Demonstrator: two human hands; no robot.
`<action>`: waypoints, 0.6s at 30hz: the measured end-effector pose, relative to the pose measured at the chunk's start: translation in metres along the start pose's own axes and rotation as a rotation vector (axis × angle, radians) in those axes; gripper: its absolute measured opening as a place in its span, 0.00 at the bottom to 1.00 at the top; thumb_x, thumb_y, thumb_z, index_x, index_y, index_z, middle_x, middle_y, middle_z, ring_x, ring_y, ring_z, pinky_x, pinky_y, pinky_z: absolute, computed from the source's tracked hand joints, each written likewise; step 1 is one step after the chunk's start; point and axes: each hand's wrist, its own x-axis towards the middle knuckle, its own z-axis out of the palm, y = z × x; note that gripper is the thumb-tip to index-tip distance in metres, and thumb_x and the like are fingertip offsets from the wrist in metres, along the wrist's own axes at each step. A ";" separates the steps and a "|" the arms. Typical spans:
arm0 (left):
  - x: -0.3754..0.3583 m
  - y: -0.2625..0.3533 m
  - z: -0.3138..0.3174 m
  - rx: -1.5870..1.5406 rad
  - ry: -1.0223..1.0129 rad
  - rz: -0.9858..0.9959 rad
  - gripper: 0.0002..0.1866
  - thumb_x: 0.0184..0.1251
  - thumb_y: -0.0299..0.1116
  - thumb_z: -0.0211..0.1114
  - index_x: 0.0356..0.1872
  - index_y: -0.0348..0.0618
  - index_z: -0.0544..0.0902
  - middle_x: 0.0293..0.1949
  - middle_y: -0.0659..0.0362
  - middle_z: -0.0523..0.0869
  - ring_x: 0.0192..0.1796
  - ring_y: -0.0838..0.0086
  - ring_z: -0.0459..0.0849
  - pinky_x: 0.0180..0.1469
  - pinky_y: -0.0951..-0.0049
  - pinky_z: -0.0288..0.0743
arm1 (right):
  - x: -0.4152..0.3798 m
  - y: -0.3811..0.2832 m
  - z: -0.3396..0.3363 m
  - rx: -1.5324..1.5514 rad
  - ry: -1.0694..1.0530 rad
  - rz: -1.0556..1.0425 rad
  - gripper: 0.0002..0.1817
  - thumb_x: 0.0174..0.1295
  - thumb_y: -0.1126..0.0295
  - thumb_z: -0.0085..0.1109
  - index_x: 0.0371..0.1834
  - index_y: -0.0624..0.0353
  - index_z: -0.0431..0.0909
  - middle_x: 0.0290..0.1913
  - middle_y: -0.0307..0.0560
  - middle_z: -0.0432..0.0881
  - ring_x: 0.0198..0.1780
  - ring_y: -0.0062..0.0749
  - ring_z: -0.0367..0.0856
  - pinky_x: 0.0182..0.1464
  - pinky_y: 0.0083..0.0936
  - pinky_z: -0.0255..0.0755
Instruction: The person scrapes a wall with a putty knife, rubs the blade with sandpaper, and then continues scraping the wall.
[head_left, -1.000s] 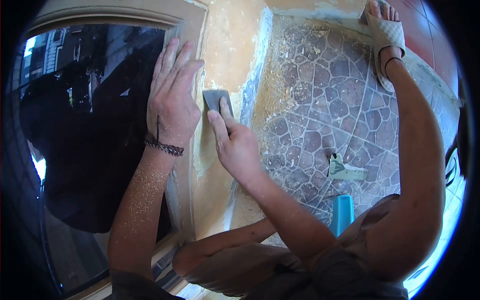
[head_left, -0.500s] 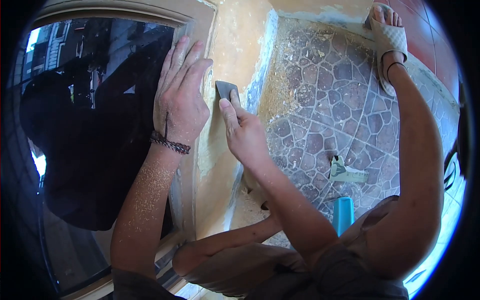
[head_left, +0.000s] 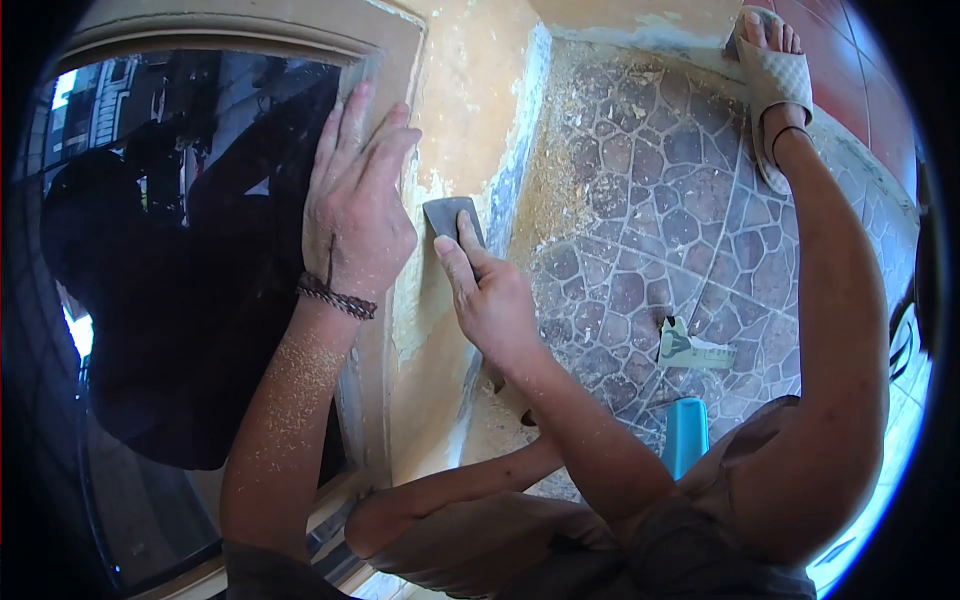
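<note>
My right hand point(head_left: 497, 305) grips a dark, flat scraper point(head_left: 453, 219), its index finger stretched along the blade. The blade lies against the wall point(head_left: 433, 330), whose yellowish paint is patchy and flaking beside it. My left hand point(head_left: 358, 215) rests with fingers extended on the edge of the window frame point(head_left: 372, 58), close to the glass. A braided bracelet point(head_left: 338, 297) circles the left wrist, and pale flakes dot that forearm. The scraper's handle is mostly hidden inside my right hand.
Dark window glass point(head_left: 200, 350) with reflections fills the left. Stone-patterned floor tiles point(head_left: 690, 220) lie to the right, strewn with paint flakes near the wall. A torn printed piece point(head_left: 697, 350) and a blue object point(head_left: 686, 437) are by my leg. My sandalled foot point(head_left: 775, 60) stands at upper right.
The scraper and my right hand have shifted slightly down the wall, and the blade has turned flatter to the view. My left hand stays on the frame, its fingers slightly shifted.
</note>
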 end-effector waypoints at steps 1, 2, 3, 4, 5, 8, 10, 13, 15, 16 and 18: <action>0.000 0.001 0.001 0.003 0.015 0.004 0.15 0.58 0.16 0.54 0.46 0.37 0.79 0.57 0.49 0.81 0.70 0.53 0.66 0.72 0.54 0.58 | 0.001 0.005 0.004 0.061 0.009 -0.021 0.32 0.69 0.45 0.48 0.68 0.57 0.67 0.32 0.70 0.80 0.32 0.55 0.82 0.40 0.40 0.75; 0.000 0.001 0.002 0.006 0.035 0.011 0.13 0.59 0.16 0.56 0.45 0.37 0.79 0.55 0.49 0.82 0.70 0.54 0.67 0.72 0.53 0.58 | 0.000 0.007 0.005 0.100 0.025 -0.022 0.33 0.69 0.46 0.49 0.68 0.59 0.66 0.32 0.69 0.80 0.31 0.53 0.82 0.40 0.38 0.75; -0.001 0.002 0.002 -0.006 0.040 0.007 0.14 0.58 0.16 0.56 0.45 0.37 0.79 0.55 0.49 0.82 0.70 0.54 0.67 0.72 0.53 0.58 | -0.001 0.008 0.007 0.139 0.041 -0.023 0.34 0.68 0.46 0.50 0.69 0.60 0.65 0.32 0.68 0.81 0.31 0.50 0.82 0.40 0.37 0.75; -0.001 0.002 0.003 -0.014 0.049 0.003 0.14 0.58 0.16 0.55 0.45 0.37 0.79 0.54 0.50 0.82 0.70 0.54 0.67 0.72 0.53 0.58 | -0.004 0.005 0.007 0.158 0.058 -0.004 0.35 0.68 0.46 0.52 0.69 0.61 0.63 0.33 0.67 0.82 0.30 0.48 0.82 0.40 0.35 0.75; 0.000 0.001 0.002 -0.022 0.059 -0.004 0.15 0.57 0.16 0.55 0.45 0.37 0.79 0.54 0.50 0.82 0.70 0.54 0.67 0.72 0.53 0.58 | -0.007 0.002 0.008 0.174 0.074 0.014 0.37 0.67 0.47 0.54 0.70 0.63 0.62 0.34 0.65 0.83 0.30 0.46 0.82 0.41 0.34 0.74; 0.001 0.003 -0.001 -0.040 0.053 -0.025 0.15 0.57 0.16 0.55 0.47 0.36 0.79 0.55 0.48 0.81 0.70 0.53 0.67 0.72 0.53 0.58 | -0.001 0.028 0.017 0.325 0.236 -0.042 0.32 0.65 0.53 0.60 0.62 0.68 0.69 0.34 0.56 0.83 0.29 0.38 0.82 0.35 0.31 0.76; 0.002 0.002 -0.001 -0.022 0.042 -0.015 0.16 0.58 0.16 0.54 0.48 0.36 0.78 0.56 0.47 0.81 0.70 0.53 0.67 0.72 0.53 0.58 | 0.000 0.021 -0.002 0.419 0.151 0.079 0.26 0.63 0.58 0.64 0.54 0.68 0.72 0.33 0.51 0.82 0.28 0.33 0.82 0.30 0.28 0.77; 0.001 0.000 0.001 -0.027 0.036 -0.002 0.17 0.57 0.17 0.54 0.49 0.35 0.76 0.59 0.45 0.78 0.71 0.52 0.66 0.73 0.53 0.56 | 0.006 0.021 -0.026 0.516 0.079 0.173 0.16 0.64 0.65 0.63 0.44 0.63 0.69 0.29 0.45 0.78 0.25 0.26 0.82 0.21 0.22 0.75; 0.000 0.000 0.001 -0.027 0.032 -0.007 0.18 0.55 0.18 0.56 0.50 0.35 0.76 0.61 0.44 0.76 0.71 0.52 0.65 0.74 0.53 0.55 | 0.004 0.020 -0.033 0.586 0.108 0.168 0.15 0.65 0.66 0.60 0.47 0.63 0.67 0.29 0.46 0.79 0.25 0.27 0.82 0.21 0.23 0.76; 0.000 0.000 0.000 -0.019 0.013 -0.014 0.19 0.55 0.19 0.57 0.50 0.35 0.76 0.63 0.45 0.74 0.72 0.52 0.63 0.74 0.53 0.54 | 0.003 0.019 -0.035 0.354 0.131 0.197 0.17 0.69 0.66 0.54 0.57 0.61 0.66 0.32 0.53 0.81 0.24 0.37 0.83 0.25 0.32 0.77; 0.000 0.002 0.000 -0.002 -0.026 -0.029 0.20 0.53 0.21 0.59 0.51 0.35 0.76 0.66 0.45 0.70 0.73 0.52 0.60 0.75 0.53 0.52 | 0.001 0.027 -0.029 0.002 0.126 0.097 0.22 0.70 0.63 0.51 0.64 0.55 0.63 0.35 0.59 0.81 0.28 0.46 0.83 0.33 0.39 0.77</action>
